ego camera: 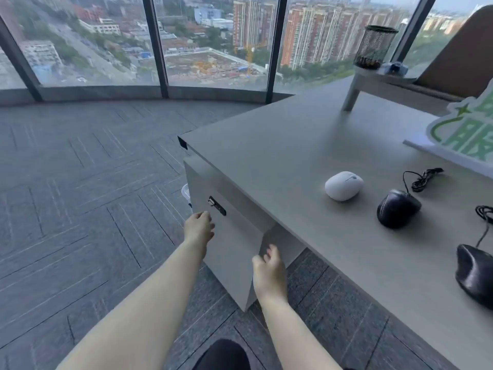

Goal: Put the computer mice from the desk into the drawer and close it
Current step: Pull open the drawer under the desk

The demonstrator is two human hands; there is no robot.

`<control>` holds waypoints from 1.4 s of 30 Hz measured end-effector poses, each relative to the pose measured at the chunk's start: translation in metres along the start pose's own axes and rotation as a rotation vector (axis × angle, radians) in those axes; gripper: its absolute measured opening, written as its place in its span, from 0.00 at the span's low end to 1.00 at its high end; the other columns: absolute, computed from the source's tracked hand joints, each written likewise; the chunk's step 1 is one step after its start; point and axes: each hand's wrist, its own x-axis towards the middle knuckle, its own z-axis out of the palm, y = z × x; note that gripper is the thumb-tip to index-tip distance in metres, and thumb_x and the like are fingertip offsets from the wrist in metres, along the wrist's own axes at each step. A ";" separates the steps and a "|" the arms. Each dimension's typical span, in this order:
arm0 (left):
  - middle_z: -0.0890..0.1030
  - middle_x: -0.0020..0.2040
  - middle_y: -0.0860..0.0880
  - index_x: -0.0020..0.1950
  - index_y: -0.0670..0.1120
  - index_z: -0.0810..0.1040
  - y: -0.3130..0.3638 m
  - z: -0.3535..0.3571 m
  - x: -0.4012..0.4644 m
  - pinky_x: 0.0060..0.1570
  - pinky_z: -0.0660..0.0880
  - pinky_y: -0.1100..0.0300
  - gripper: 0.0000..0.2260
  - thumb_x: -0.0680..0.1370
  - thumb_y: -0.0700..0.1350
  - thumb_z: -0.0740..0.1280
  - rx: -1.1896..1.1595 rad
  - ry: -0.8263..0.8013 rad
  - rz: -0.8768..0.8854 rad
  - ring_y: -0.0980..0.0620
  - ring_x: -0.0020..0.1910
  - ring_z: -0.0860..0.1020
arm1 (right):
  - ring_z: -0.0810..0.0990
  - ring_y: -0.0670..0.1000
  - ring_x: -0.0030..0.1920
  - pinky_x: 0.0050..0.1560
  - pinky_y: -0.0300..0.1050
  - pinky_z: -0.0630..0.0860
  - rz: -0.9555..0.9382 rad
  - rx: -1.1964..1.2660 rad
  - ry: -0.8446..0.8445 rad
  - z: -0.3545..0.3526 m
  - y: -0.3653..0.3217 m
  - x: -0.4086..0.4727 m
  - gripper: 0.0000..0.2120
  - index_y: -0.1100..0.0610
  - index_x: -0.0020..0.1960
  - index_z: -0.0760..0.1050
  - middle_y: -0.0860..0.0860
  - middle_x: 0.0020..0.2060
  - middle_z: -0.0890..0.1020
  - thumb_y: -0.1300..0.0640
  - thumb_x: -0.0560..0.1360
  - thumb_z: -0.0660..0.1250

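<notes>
From the head view, a grey drawer unit point(234, 252) is seen under the tabletop point(306, 156), its front shut, so nothing of its contents can be made out. A dark lock fitting point(217, 206) is set near the front's upper left. The left hand point(199, 227) is held at the front just below that fitting, fingers curled; its grip is closed on nothing that can be seen. The right hand point(269, 272) is placed at the front's right edge, fingers loosely bent around that edge.

A black mesh cup point(374, 46) is stood on a raised shelf point(378, 84) at the far end; only something dark at its bottom is discernible.

Three mice are laid on the tabletop, all apart from the drawer: a white mouse point(344, 185), a black corded mouse point(398, 208) just right of it, and a second black mouse point(476, 275) at the right border. A green-and-white sign point(464, 134) is stood behind them.

Grey carpet point(80, 209) is spread to tall windows point(213, 41), through which city buildings are shown.
</notes>
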 end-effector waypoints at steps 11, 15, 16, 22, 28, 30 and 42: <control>0.80 0.48 0.42 0.59 0.40 0.75 0.012 0.031 0.066 0.33 0.77 0.53 0.11 0.79 0.42 0.61 -0.143 0.015 -0.145 0.47 0.37 0.79 | 0.79 0.49 0.55 0.52 0.43 0.76 -0.028 -0.021 0.134 0.016 0.009 0.027 0.19 0.57 0.67 0.72 0.51 0.60 0.80 0.61 0.75 0.62; 0.78 0.44 0.41 0.47 0.40 0.75 0.007 0.031 0.073 0.34 0.79 0.48 0.05 0.78 0.38 0.60 -0.161 0.039 -0.105 0.44 0.45 0.78 | 0.79 0.48 0.59 0.57 0.44 0.76 -0.048 -0.075 0.131 0.010 0.012 0.026 0.19 0.55 0.66 0.74 0.49 0.59 0.81 0.61 0.75 0.61; 0.77 0.42 0.41 0.43 0.40 0.74 0.005 0.029 0.073 0.35 0.79 0.47 0.07 0.78 0.38 0.59 -0.162 0.044 -0.095 0.44 0.44 0.78 | 0.80 0.48 0.60 0.59 0.46 0.77 -0.051 -0.097 0.121 0.009 0.011 0.024 0.19 0.55 0.65 0.75 0.49 0.59 0.82 0.62 0.75 0.61; 0.78 0.42 0.42 0.50 0.41 0.72 -0.006 -0.022 0.057 0.42 0.80 0.45 0.03 0.79 0.39 0.60 -0.176 0.153 -0.090 0.47 0.40 0.77 | 0.80 0.38 0.44 0.42 0.34 0.75 -0.165 -0.223 -0.048 0.008 0.015 -0.009 0.05 0.48 0.50 0.79 0.40 0.42 0.83 0.53 0.77 0.65; 0.79 0.52 0.41 0.52 0.41 0.73 -0.023 -0.104 0.028 0.43 0.79 0.47 0.05 0.80 0.41 0.61 -0.203 0.224 -0.087 0.44 0.50 0.78 | 0.82 0.42 0.40 0.38 0.35 0.76 -0.227 -0.248 -0.260 0.034 0.028 -0.055 0.10 0.51 0.43 0.82 0.45 0.37 0.85 0.44 0.74 0.70; 0.80 0.52 0.41 0.52 0.42 0.73 -0.027 -0.131 0.019 0.39 0.79 0.49 0.04 0.79 0.41 0.61 -0.211 0.256 -0.083 0.44 0.50 0.79 | 0.81 0.43 0.38 0.39 0.39 0.76 -0.229 -0.247 -0.331 0.044 0.033 -0.070 0.12 0.52 0.42 0.82 0.46 0.36 0.85 0.43 0.74 0.70; 0.83 0.52 0.41 0.58 0.39 0.79 -0.047 -0.244 -0.014 0.29 0.76 0.57 0.12 0.80 0.42 0.61 -0.174 0.340 -0.059 0.46 0.41 0.81 | 0.81 0.60 0.39 0.38 0.48 0.70 -0.230 -0.311 -0.661 0.096 0.051 -0.128 0.21 0.61 0.46 0.81 0.61 0.45 0.85 0.43 0.74 0.62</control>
